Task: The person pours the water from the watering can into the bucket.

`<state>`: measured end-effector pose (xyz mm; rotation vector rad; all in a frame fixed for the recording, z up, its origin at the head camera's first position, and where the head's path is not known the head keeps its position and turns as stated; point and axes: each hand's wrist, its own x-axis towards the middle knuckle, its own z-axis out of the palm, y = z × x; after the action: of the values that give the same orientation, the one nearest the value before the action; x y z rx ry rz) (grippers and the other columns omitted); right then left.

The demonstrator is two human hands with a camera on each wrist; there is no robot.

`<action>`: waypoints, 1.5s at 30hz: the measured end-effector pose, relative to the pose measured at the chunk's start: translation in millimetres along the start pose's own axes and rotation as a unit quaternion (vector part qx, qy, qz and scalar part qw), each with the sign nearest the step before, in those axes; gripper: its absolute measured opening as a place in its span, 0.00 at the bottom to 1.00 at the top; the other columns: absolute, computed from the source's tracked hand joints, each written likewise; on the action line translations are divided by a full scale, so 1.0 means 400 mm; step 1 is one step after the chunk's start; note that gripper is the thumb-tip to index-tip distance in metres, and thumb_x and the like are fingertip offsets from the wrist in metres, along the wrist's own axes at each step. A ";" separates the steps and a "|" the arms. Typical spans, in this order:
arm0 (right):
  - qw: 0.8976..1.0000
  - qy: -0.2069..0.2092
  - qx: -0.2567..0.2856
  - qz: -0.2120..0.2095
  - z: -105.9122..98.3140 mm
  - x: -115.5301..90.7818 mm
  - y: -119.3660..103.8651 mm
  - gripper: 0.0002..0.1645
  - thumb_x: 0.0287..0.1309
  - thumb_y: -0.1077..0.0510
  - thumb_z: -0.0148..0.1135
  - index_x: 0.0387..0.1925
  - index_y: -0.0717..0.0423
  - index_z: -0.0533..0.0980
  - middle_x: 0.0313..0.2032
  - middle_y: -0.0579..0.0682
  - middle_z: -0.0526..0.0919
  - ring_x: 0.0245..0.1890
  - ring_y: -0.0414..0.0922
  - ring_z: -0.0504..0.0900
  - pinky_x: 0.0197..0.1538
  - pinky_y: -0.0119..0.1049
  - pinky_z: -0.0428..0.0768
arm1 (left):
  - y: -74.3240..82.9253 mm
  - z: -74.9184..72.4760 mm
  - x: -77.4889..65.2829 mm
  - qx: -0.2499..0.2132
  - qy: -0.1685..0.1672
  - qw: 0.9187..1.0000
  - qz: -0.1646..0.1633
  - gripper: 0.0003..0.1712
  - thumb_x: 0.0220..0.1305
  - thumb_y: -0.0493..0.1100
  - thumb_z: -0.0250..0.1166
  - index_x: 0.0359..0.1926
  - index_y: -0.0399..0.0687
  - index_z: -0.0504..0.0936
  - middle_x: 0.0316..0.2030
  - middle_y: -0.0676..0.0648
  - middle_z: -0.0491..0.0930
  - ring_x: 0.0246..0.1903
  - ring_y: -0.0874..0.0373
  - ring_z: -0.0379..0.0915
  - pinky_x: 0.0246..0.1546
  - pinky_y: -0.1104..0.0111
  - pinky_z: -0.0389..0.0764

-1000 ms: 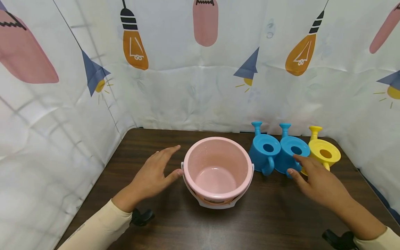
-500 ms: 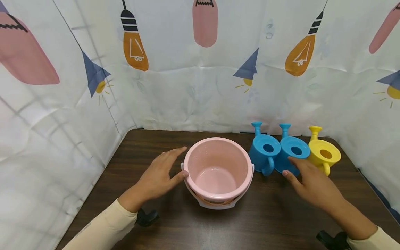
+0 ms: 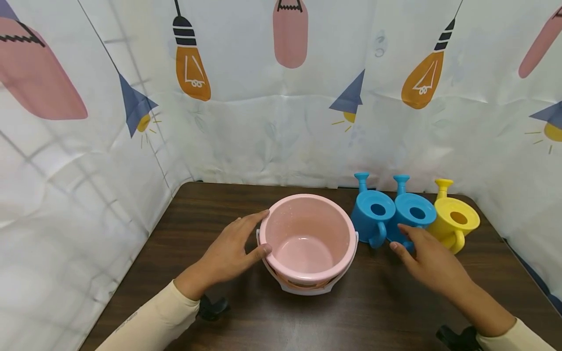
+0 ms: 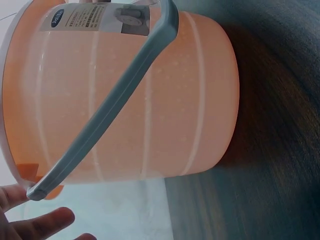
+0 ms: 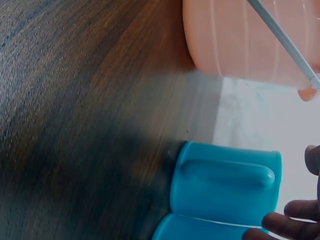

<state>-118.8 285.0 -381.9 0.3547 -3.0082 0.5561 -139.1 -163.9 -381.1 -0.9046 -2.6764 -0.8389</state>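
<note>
A pink bucket (image 3: 303,277) stands upright mid-table, its white handle (image 4: 107,112) hanging down the near side. My left hand (image 3: 230,251) is at the bucket's left rim, thumb and index fingertip overlapping it; its fingers (image 4: 47,222) are spread in the left wrist view. To the right stand two blue toy watering cans, a left one (image 3: 363,214) and a middle one (image 3: 425,202), then a yellow watering can (image 3: 473,217). Just in front of the middle blue can is my right hand (image 3: 434,261), fingers loosely extended and holding nothing, covering part of its handle.
The dark wooden table (image 3: 303,324) runs back to a white curtain (image 3: 246,141) printed with lamps and bulbs. Curtain also closes in both sides. The watering cans stand in a close row near the back right edge. Dark wrist mounts (image 3: 212,308) hang below both wrists.
My left hand has moved right, from beside the bucket to its rim. The right hand has drifted left and slightly toward the body, uncovering the yellow watering can's handle. Bucket and cans stay put.
</note>
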 end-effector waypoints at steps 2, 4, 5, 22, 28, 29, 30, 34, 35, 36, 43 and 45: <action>1.000 0.001 0.004 0.000 0.007 0.001 -0.002 0.42 0.75 0.36 0.49 0.70 0.69 0.66 0.62 0.71 0.74 0.61 0.70 0.72 0.54 0.69 0.72 | 0.001 0.003 0.000 -0.003 -0.002 1.000 0.000 0.45 0.71 0.70 0.55 0.78 0.50 0.61 0.71 0.46 0.69 0.69 0.46 0.66 0.68 0.40 0.59; 1.000 0.001 0.010 0.001 0.014 0.001 -0.004 0.42 0.75 0.36 0.50 0.69 0.69 0.66 0.61 0.71 0.75 0.61 0.70 0.73 0.54 0.69 0.73 | 0.002 0.006 0.000 -0.007 -0.003 1.000 0.002 0.46 0.72 0.71 0.53 0.78 0.48 0.61 0.71 0.45 0.70 0.68 0.46 0.66 0.68 0.40 0.57; 1.000 0.001 0.012 0.003 0.017 0.001 -0.005 0.42 0.75 0.36 0.50 0.69 0.69 0.66 0.61 0.71 0.75 0.60 0.69 0.73 0.54 0.69 0.73 | 0.003 0.007 0.000 -0.008 -0.003 1.000 0.003 0.46 0.72 0.71 0.53 0.78 0.48 0.61 0.70 0.45 0.70 0.68 0.46 0.67 0.68 0.40 0.57; 0.998 0.008 0.061 0.032 0.059 0.022 -0.008 0.40 0.76 0.39 0.52 0.69 0.70 0.66 0.61 0.73 0.74 0.58 0.68 0.77 0.51 0.66 0.76 | 0.001 0.014 0.007 -0.040 -0.006 0.999 -0.004 0.45 0.72 0.67 0.56 0.79 0.48 0.59 0.69 0.45 0.71 0.65 0.46 0.70 0.62 0.46 0.70; 0.997 0.018 0.071 0.038 0.081 0.029 -0.008 0.37 0.76 0.42 0.54 0.68 0.69 0.67 0.62 0.72 0.74 0.59 0.69 0.76 0.53 0.67 0.75 | -0.001 0.016 0.007 -0.050 -0.006 0.999 0.000 0.46 0.72 0.68 0.55 0.79 0.48 0.58 0.70 0.44 0.70 0.67 0.48 0.68 0.63 0.47 0.70; 0.997 0.019 0.071 0.039 0.084 0.030 -0.008 0.37 0.75 0.42 0.54 0.68 0.68 0.67 0.62 0.72 0.74 0.59 0.69 0.75 0.54 0.68 0.74 | -0.001 0.017 0.006 -0.051 -0.006 0.999 0.000 0.45 0.72 0.68 0.55 0.79 0.49 0.58 0.70 0.44 0.70 0.67 0.48 0.68 0.63 0.47 0.70; 0.996 0.020 0.072 0.041 0.087 0.031 -0.008 0.36 0.75 0.43 0.55 0.68 0.68 0.67 0.62 0.72 0.73 0.60 0.69 0.75 0.54 0.69 0.73 | -0.002 0.018 0.006 -0.052 -0.006 0.999 -0.001 0.45 0.72 0.68 0.55 0.79 0.49 0.58 0.71 0.45 0.69 0.67 0.48 0.68 0.63 0.47 0.70; 0.996 0.025 0.072 0.048 0.097 0.035 -0.009 0.36 0.75 0.43 0.56 0.67 0.68 0.68 0.63 0.73 0.73 0.60 0.70 0.74 0.55 0.70 0.72 | -0.003 0.020 0.005 -0.055 -0.007 0.998 -0.003 0.44 0.72 0.66 0.57 0.80 0.52 0.57 0.71 0.45 0.69 0.67 0.49 0.68 0.63 0.48 0.70; 0.996 0.027 0.072 0.049 0.100 0.036 -0.009 0.36 0.74 0.43 0.56 0.67 0.68 0.68 0.62 0.73 0.73 0.60 0.70 0.74 0.55 0.70 0.72 | -0.003 0.020 0.005 -0.055 -0.007 0.998 -0.003 0.44 0.72 0.66 0.57 0.80 0.52 0.57 0.70 0.45 0.70 0.67 0.49 0.68 0.63 0.48 0.70; 0.996 0.029 0.073 0.051 0.103 0.037 -0.009 0.35 0.74 0.44 0.57 0.66 0.68 0.68 0.62 0.73 0.73 0.59 0.69 0.75 0.55 0.70 0.72 | -0.003 0.021 0.005 -0.056 -0.007 0.998 -0.003 0.44 0.72 0.66 0.58 0.80 0.52 0.57 0.70 0.45 0.70 0.67 0.49 0.68 0.63 0.48 0.70; 0.995 0.037 0.078 0.059 0.117 0.044 -0.009 0.32 0.74 0.48 0.59 0.65 0.69 0.69 0.59 0.73 0.75 0.51 0.66 0.79 0.52 0.67 0.75 | 0.000 0.021 0.007 -0.059 -0.006 0.998 -0.002 0.44 0.72 0.63 0.59 0.79 0.51 0.57 0.70 0.45 0.70 0.67 0.51 0.68 0.64 0.49 0.70; 0.994 0.041 0.078 0.058 0.120 0.044 -0.011 0.31 0.74 0.48 0.59 0.64 0.69 0.70 0.58 0.72 0.76 0.47 0.62 0.80 0.50 0.65 0.77 | 0.000 0.021 0.007 -0.060 -0.006 0.998 -0.001 0.44 0.72 0.63 0.60 0.79 0.51 0.58 0.71 0.45 0.69 0.67 0.51 0.68 0.64 0.49 0.70</action>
<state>-135.8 260.1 -423.5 0.1601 -2.9285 0.7974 -141.4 -157.5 -386.9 -0.9341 -2.6616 -1.0061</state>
